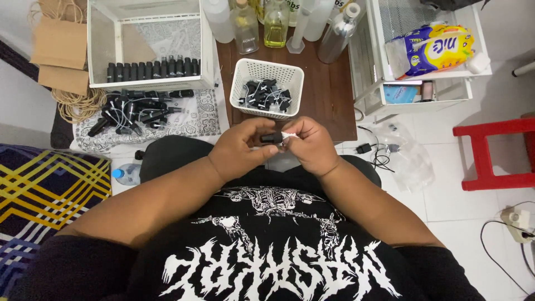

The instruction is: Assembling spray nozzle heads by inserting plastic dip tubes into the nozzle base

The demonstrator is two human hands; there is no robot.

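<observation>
Both hands pinch one small black cap over my lap, just short of the bench edge.

My left hand (239, 147) closes its fingers on the black cap (271, 137), and my right hand (309, 142) grips its other end, where a white bit shows. I judge it light, stiff and smooth, best held by its sides at the fingertips. At 12 o'clock sits the white basket (267, 69) of similar parts on the brown bench (329, 106), bottles (277, 22) beyond. More black pieces lie at 10 o'clock. Open floor lies toward 3 o'clock.
</observation>
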